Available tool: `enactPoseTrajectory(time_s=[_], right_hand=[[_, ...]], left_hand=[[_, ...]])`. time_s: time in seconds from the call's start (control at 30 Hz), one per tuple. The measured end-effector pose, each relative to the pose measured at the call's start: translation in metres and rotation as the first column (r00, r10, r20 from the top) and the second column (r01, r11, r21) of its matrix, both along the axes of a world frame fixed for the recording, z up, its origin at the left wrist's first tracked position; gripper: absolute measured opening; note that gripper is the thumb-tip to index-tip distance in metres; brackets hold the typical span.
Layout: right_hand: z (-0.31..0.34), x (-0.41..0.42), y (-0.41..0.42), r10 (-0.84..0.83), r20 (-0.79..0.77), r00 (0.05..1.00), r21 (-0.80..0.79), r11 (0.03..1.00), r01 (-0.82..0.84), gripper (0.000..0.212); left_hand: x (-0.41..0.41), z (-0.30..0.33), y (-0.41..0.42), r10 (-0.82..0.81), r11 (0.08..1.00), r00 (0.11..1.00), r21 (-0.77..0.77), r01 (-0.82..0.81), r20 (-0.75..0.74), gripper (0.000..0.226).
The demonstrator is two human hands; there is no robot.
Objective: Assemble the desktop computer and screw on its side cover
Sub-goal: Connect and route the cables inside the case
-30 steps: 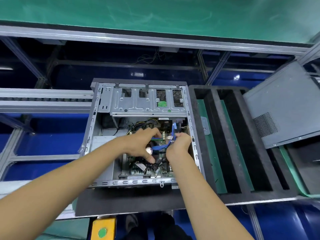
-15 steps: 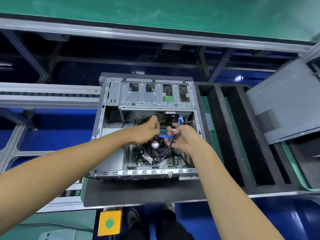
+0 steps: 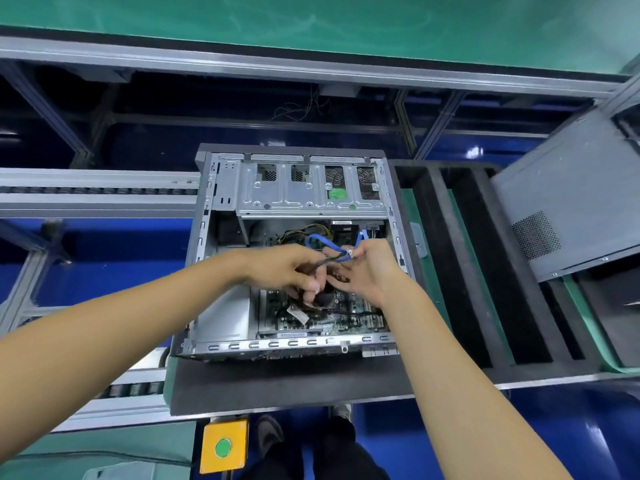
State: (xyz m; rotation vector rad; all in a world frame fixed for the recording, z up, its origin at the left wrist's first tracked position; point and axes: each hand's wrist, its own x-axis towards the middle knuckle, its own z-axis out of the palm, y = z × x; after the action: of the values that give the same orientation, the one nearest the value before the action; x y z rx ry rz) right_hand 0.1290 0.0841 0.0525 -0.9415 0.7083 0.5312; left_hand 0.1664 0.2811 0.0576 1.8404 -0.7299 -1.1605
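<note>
You have one open computer case [image 3: 207,271], one side cover [image 3: 568,188] far right, one blue cable [image 3: 323,242], one yellow button box [image 3: 224,446], two hands.

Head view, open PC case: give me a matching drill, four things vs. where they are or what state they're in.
Things:
1. blue cable
2. side cover
3. push-button box
4. drive cage

States:
A. leaning off to the right of the case
B. yellow, green button, below the pallet
C. pinched between both hands
D. bare metal, at the case's far end

Pairs: 1-C, 2-A, 3-B, 4-D
</note>
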Motion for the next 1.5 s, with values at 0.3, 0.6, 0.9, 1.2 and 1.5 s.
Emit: enactPoseTrajectory(time_s=[0.3,0.6,0.9,1.2,1.5], right_hand=[[-0.008,-0.012,0.011,0.815,-0.075,0.574,-0.567,0.439,-0.697,0.015],[-0.009,-0.001,0.029,0.721,0.019,0.693,-0.617,0.554,-0.559,0.023],[-0.018,0.002,0.036,0.515,0.163,0.842,-0.53,0.765,-0.365,0.019],[-0.01,0.007,0.04,0.489,0.204,0.848,-0.482,0.804,-0.348,0.012],[0.04,0.028,0.006,0.706,0.063,0.705,-0.953,0.253,-0.168,0.036]], left_hand=[[0.028,0.017,0.002,0.555,0.828,0.722,-0.189,-0.528,0.414,0.025],[0.019,0.007,0.02,0.356,0.831,0.293,-0.157,-0.534,0.887,0.037],[-0.002,0.01,0.031,0.355,0.917,0.865,0.048,-0.396,0.356,0.02],[0.011,0.007,0.03,0.035,0.953,0.9,0.257,-0.162,0.435,0.021],[0.006,-0.006,0.033,-0.106,0.853,0.748,0.447,-0.27,0.655,0.037]])
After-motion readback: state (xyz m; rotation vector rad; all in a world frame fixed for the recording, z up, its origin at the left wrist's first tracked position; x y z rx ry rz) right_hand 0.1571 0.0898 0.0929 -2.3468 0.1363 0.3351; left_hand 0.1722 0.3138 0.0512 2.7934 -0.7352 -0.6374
